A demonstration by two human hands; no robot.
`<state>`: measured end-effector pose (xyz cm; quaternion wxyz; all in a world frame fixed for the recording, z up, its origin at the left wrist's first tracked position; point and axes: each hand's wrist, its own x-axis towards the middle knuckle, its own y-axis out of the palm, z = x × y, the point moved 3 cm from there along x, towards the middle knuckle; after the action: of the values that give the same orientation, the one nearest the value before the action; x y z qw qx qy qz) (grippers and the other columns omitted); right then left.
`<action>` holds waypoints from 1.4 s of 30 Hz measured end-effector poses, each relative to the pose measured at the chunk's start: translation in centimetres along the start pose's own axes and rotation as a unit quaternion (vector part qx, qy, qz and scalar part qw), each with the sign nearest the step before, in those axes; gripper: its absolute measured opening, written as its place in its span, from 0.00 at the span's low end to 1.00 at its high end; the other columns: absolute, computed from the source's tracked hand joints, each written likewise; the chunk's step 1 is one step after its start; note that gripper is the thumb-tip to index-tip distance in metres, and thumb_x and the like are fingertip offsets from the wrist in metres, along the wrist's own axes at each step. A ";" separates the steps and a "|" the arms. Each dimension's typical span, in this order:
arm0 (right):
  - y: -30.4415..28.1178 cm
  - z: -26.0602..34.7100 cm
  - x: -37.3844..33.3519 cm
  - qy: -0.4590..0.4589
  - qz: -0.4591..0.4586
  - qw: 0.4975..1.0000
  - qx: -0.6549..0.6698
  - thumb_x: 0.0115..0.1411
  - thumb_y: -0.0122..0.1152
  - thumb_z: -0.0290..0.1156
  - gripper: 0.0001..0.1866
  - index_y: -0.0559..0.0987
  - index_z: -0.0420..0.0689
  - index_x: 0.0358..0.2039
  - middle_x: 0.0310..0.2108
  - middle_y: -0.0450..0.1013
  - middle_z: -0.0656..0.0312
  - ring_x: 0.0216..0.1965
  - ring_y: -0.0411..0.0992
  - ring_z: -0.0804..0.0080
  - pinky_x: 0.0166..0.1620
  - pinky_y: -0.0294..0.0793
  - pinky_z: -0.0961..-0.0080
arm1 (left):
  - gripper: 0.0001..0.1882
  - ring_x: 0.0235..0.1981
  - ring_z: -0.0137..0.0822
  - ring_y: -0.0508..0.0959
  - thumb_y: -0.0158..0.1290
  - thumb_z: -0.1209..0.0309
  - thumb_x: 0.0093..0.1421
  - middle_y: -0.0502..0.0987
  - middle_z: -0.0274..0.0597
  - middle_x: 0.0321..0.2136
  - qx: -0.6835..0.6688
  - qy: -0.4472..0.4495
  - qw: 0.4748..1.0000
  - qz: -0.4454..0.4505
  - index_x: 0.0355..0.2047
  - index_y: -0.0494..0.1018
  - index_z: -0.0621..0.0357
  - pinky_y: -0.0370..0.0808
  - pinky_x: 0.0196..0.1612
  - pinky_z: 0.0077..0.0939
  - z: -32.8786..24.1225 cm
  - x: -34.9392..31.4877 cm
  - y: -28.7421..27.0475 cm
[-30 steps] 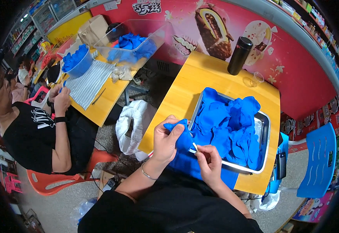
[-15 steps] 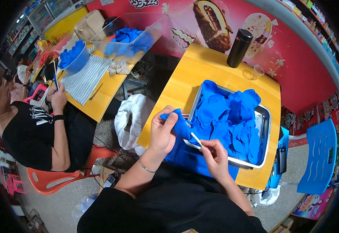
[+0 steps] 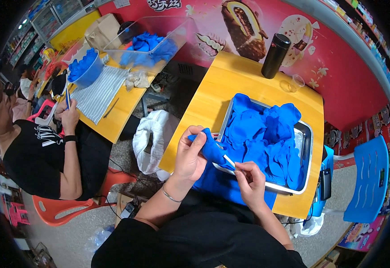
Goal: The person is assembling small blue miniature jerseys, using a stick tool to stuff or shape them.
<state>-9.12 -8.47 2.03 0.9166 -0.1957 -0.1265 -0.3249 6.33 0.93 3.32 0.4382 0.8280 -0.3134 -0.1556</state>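
Note:
My left hand (image 3: 192, 156) is closed on a folded piece of blue fabric (image 3: 212, 149), pinched between thumb and fingers above the table's near edge. My right hand (image 3: 250, 181) grips a pair of white tweezers (image 3: 229, 161), their tips against the lower end of that piece; whether they clamp it I cannot tell. Just beyond both hands lies a metal tray (image 3: 309, 147), heaped with several rounded blue fabric pieces (image 3: 248, 129). More blue cloth (image 3: 257, 196) spreads below my hands at the table's front edge.
A black flask (image 3: 276, 56) and a clear cup (image 3: 297, 81) stand at the back of the yellow table (image 3: 199, 102). To the left a person (image 3: 47, 156) works by a blue bowl (image 3: 90, 76) and a clear bin (image 3: 177, 40). A blue chair (image 3: 369, 178) stands at right.
The tweezers have turned and closed up: two spread arms showed before, now they look like one stick. My right hand has shifted slightly right. The blue piece stays in my left hand.

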 end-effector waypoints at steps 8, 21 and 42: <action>0.6 -0.1 -0.9 0.198 0.034 0.961 0.189 0.59 0.54 0.24 0.08 0.73 0.39 0.39 0.24 0.69 0.70 0.21 0.61 0.89 0.23 0.59 0.90 | 0.07 0.37 0.39 0.76 0.48 0.69 0.61 0.74 0.42 0.30 -0.036 0.022 0.999 0.021 0.38 0.68 0.57 0.72 0.47 0.38 0.0 0.2 0.5; -1.7 2.1 0.5 -0.017 -0.013 0.996 -0.092 0.49 0.59 0.14 0.10 0.77 0.40 0.32 0.25 0.70 0.61 0.22 0.65 0.79 0.22 0.60 0.84 | 0.07 0.38 0.43 0.77 0.46 0.68 0.63 0.74 0.44 0.31 -0.001 0.003 0.999 0.038 0.38 0.66 0.57 0.73 0.47 0.41 -0.5 0.2 0.8; -2.9 3.5 1.4 -0.058 -0.032 0.978 -0.199 0.47 0.61 0.17 0.11 0.78 0.45 0.33 0.23 0.70 0.59 0.21 0.69 0.68 0.23 0.67 0.75 | 0.06 0.41 0.39 0.74 0.45 0.69 0.63 0.72 0.43 0.32 -0.001 -0.008 0.997 0.072 0.38 0.65 0.57 0.70 0.51 0.52 -0.1 0.2 1.2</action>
<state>-10.34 -9.75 6.47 0.8395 -0.3887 -0.1180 -0.3609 6.06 0.37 4.39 0.4466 0.8017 -0.3752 -0.1309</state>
